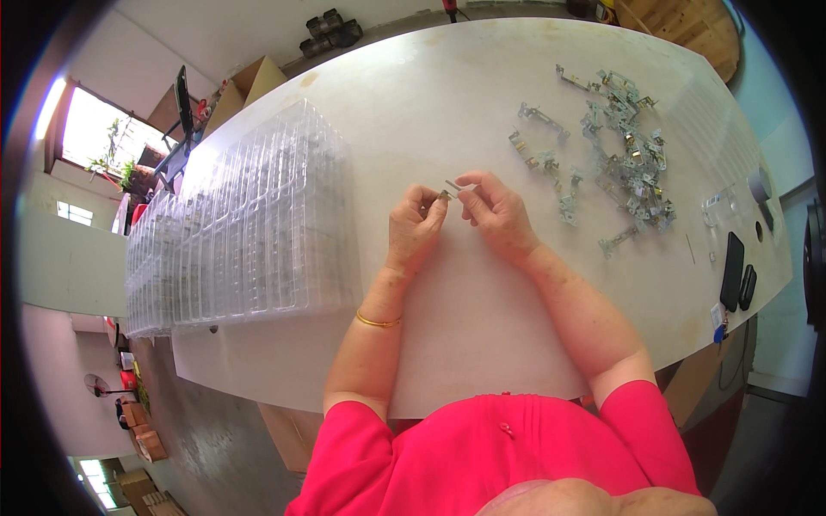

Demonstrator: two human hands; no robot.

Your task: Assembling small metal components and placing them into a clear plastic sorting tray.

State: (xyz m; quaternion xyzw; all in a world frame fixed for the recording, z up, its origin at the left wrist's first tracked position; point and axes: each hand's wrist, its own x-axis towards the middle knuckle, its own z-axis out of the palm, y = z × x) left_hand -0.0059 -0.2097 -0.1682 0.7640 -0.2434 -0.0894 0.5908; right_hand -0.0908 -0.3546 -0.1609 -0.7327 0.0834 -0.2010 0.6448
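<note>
Sm. metal part [445, 195] is pinched in L hand [415, 225], thin metal strip [453, 185] in R hand [496, 217]; both prob. light, stiff, best gripped by edges.

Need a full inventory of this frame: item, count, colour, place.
Small metal piece: at least one, grey and brass-toned, centre, pinched
Metal parts: many, silver and brass-toned, right
Thin rod: one, dark, right, below the metal parts
Table: one, white, centre
Clear trays: stacked, count unclear, transparent, left
Clear container: one, transparent, far right
Black flat objects: two, black, right edge
Grey roll: one, grey, far right
Cardboard boxes: several, brown, upper left and lower left
Windows: at least three, bright, left
Plant: count unclear, green, upper left
Fan: one, dark, far left
Wooden board: one, brown, top right
Bracelet: one, gold, left forearm
Red top: one, red, bottom
Left hand: one, bare, centre
Right hand: one, bare, centre
</note>
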